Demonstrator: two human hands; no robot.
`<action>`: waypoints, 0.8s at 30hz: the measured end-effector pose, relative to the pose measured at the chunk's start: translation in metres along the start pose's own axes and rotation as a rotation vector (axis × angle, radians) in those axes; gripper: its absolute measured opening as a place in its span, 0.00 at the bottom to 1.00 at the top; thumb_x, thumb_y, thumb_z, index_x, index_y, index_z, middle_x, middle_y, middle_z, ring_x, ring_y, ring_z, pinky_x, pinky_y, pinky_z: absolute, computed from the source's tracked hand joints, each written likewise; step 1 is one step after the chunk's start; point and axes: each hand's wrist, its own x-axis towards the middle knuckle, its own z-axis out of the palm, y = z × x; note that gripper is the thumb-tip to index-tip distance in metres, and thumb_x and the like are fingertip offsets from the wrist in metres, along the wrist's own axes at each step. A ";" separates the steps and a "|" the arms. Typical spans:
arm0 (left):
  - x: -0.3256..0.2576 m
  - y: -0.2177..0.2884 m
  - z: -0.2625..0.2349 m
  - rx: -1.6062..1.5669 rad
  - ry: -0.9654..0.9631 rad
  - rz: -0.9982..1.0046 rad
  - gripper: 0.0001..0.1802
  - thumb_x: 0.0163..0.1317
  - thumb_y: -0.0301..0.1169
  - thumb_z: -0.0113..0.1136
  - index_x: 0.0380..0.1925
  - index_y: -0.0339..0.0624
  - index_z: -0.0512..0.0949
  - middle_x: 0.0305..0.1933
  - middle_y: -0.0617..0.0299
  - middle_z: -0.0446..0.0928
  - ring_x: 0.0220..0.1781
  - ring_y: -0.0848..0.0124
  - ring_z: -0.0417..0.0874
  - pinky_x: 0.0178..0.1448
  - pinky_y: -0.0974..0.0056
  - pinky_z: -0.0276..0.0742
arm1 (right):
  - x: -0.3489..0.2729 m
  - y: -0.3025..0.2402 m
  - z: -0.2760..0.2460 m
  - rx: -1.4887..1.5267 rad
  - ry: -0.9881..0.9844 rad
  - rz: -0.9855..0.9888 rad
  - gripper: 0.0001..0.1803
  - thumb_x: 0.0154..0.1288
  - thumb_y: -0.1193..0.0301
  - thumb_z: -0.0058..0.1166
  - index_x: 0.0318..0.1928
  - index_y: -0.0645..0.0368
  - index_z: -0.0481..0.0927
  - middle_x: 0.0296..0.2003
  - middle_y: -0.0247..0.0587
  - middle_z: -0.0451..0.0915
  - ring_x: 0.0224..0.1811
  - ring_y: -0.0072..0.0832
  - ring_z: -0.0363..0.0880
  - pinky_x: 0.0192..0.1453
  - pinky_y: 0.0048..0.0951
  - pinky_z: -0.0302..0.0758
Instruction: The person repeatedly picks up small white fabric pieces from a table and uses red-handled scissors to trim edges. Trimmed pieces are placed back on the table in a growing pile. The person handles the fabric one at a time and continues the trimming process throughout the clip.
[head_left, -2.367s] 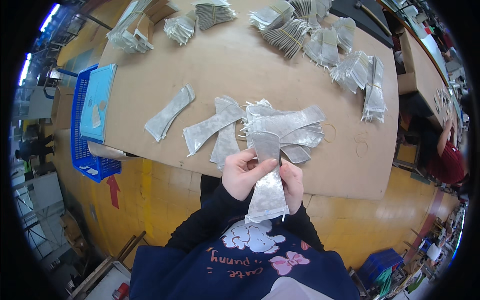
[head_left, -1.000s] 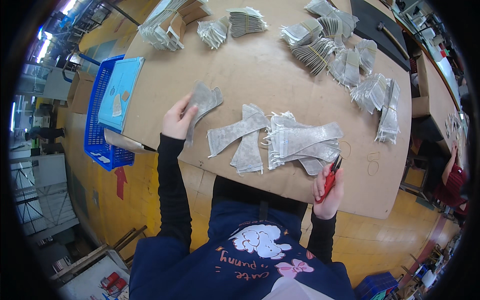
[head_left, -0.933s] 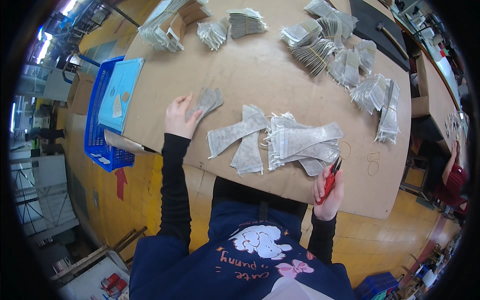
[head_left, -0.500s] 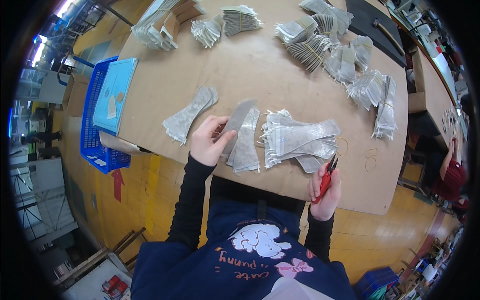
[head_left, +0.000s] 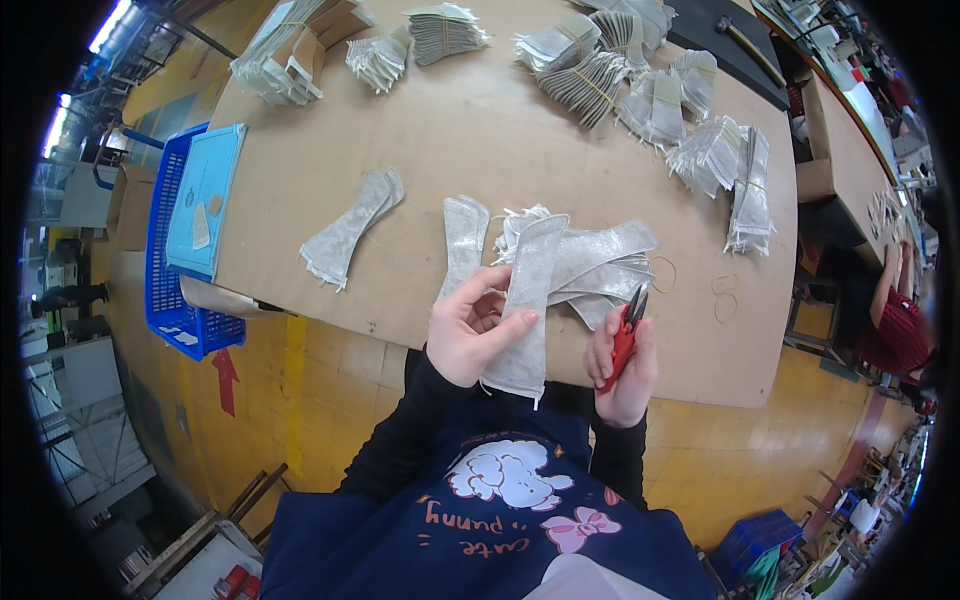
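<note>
My left hand (head_left: 472, 330) pinches a flared grey fabric piece (head_left: 532, 300) with loose threads at its wide end, held upright over the table's near edge. Closed around a pair of red-handled thread snips (head_left: 623, 345) with dark pointed blades, my right hand (head_left: 632, 385) is just right of it. Behind the held piece lies a fanned pile of similar grey pieces (head_left: 605, 255), partly hidden. A few more pieces (head_left: 462, 235) rest beyond my left hand, and a small overlapping stack (head_left: 350, 225) is farther left.
Rubber-banded bundles of grey pieces (head_left: 585, 85) spread over the table's (head_left: 420, 135) far side. Loose rubber bands (head_left: 724, 297) lie at right. A hammer (head_left: 750, 50) rests on a black board (head_left: 715, 40). At left hangs a blue basket (head_left: 170, 290) with a light-blue folder (head_left: 208, 205).
My left hand has moved right and nearer to me, bringing the grey piece upright in front of the pile. The snips in my right hand have shifted slightly left with the view.
</note>
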 end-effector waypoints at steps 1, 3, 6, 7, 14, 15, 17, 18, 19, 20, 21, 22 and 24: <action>0.000 -0.003 -0.002 -0.017 -0.001 -0.003 0.23 0.55 0.19 0.63 0.53 0.30 0.72 0.43 0.61 0.77 0.41 0.79 0.77 0.44 0.74 0.74 | 0.001 -0.001 -0.001 0.001 0.004 -0.009 0.22 0.72 0.51 0.36 0.34 0.59 0.67 0.14 0.29 0.60 0.10 0.16 0.54 0.14 0.18 0.51; 0.001 -0.009 -0.010 -0.076 0.011 -0.018 0.24 0.56 0.20 0.63 0.54 0.30 0.71 0.44 0.58 0.78 0.43 0.78 0.78 0.45 0.74 0.74 | 0.001 -0.003 -0.003 0.005 0.015 -0.023 0.23 0.72 0.51 0.36 0.33 0.58 0.67 0.13 0.29 0.60 0.10 0.16 0.53 0.14 0.18 0.51; 0.011 -0.016 -0.037 -0.126 0.087 0.009 0.26 0.57 0.20 0.62 0.56 0.29 0.69 0.46 0.56 0.79 0.44 0.76 0.79 0.49 0.72 0.74 | 0.002 -0.006 -0.007 0.003 0.032 -0.040 0.22 0.72 0.51 0.34 0.33 0.57 0.66 0.13 0.28 0.59 0.10 0.15 0.52 0.14 0.18 0.50; 0.015 -0.017 -0.051 -0.088 0.139 0.058 0.26 0.58 0.21 0.61 0.57 0.28 0.69 0.46 0.56 0.79 0.44 0.76 0.79 0.49 0.71 0.74 | 0.001 -0.007 -0.008 -0.001 0.033 -0.042 0.22 0.73 0.51 0.33 0.33 0.57 0.65 0.13 0.28 0.58 0.10 0.15 0.51 0.13 0.18 0.50; 0.024 0.007 -0.140 1.175 0.809 0.453 0.29 0.58 0.27 0.60 0.61 0.39 0.67 0.54 0.47 0.71 0.57 0.57 0.71 0.61 0.60 0.66 | 0.001 -0.004 -0.015 -0.017 0.069 -0.012 0.23 0.72 0.50 0.36 0.33 0.58 0.67 0.13 0.29 0.59 0.10 0.15 0.53 0.13 0.18 0.51; 0.021 0.006 -0.137 1.118 0.759 0.467 0.30 0.55 0.30 0.63 0.60 0.40 0.68 0.54 0.47 0.69 0.58 0.53 0.68 0.62 0.56 0.64 | 0.002 -0.003 -0.015 -0.028 0.069 0.002 0.23 0.72 0.50 0.35 0.33 0.58 0.66 0.13 0.28 0.59 0.10 0.15 0.52 0.13 0.18 0.51; 0.022 -0.005 -0.118 0.997 0.550 0.361 0.30 0.54 0.30 0.64 0.58 0.39 0.69 0.55 0.49 0.68 0.58 0.53 0.69 0.61 0.56 0.64 | 0.002 0.000 -0.012 -0.047 0.066 0.021 0.22 0.73 0.50 0.33 0.33 0.57 0.65 0.13 0.28 0.58 0.09 0.15 0.51 0.13 0.17 0.50; 0.023 -0.012 -0.105 0.932 0.453 0.337 0.30 0.54 0.31 0.65 0.58 0.39 0.69 0.55 0.50 0.67 0.57 0.54 0.69 0.61 0.56 0.65 | 0.002 0.001 -0.010 -0.053 0.070 0.024 0.23 0.73 0.50 0.33 0.32 0.57 0.65 0.13 0.28 0.58 0.09 0.15 0.51 0.13 0.17 0.50; 0.027 -0.023 -0.089 1.057 0.440 0.366 0.29 0.53 0.31 0.65 0.56 0.39 0.70 0.55 0.51 0.68 0.57 0.55 0.69 0.61 0.57 0.65 | 0.002 0.002 -0.007 -0.060 0.071 0.025 0.23 0.73 0.50 0.33 0.32 0.57 0.65 0.13 0.28 0.58 0.09 0.15 0.51 0.13 0.17 0.50; 0.030 -0.033 -0.074 1.181 0.430 0.408 0.28 0.53 0.31 0.65 0.55 0.40 0.71 0.55 0.53 0.68 0.56 0.55 0.69 0.60 0.57 0.66 | 0.001 0.003 -0.005 -0.067 0.072 0.025 0.23 0.73 0.50 0.33 0.32 0.57 0.65 0.13 0.28 0.58 0.09 0.15 0.51 0.13 0.17 0.51; 0.032 -0.040 -0.062 1.209 0.428 0.428 0.28 0.52 0.30 0.66 0.55 0.39 0.72 0.54 0.53 0.69 0.55 0.56 0.70 0.59 0.58 0.66 | -0.001 0.003 -0.003 -0.079 0.059 0.021 0.23 0.73 0.50 0.33 0.32 0.57 0.65 0.13 0.28 0.58 0.10 0.15 0.51 0.13 0.17 0.50; 0.033 -0.047 -0.052 1.236 0.425 0.448 0.28 0.51 0.30 0.66 0.54 0.39 0.72 0.54 0.53 0.69 0.55 0.57 0.70 0.58 0.58 0.67 | -0.002 0.003 -0.001 -0.091 0.048 0.017 0.23 0.73 0.50 0.33 0.32 0.57 0.65 0.13 0.28 0.58 0.10 0.15 0.51 0.13 0.17 0.50; 0.033 -0.053 -0.043 1.223 0.424 0.467 0.28 0.50 0.29 0.68 0.53 0.40 0.73 0.52 0.54 0.71 0.53 0.60 0.72 0.56 0.60 0.69 | -0.005 0.001 0.000 -0.119 0.014 0.004 0.23 0.73 0.50 0.33 0.33 0.57 0.66 0.13 0.28 0.59 0.10 0.15 0.52 0.13 0.17 0.51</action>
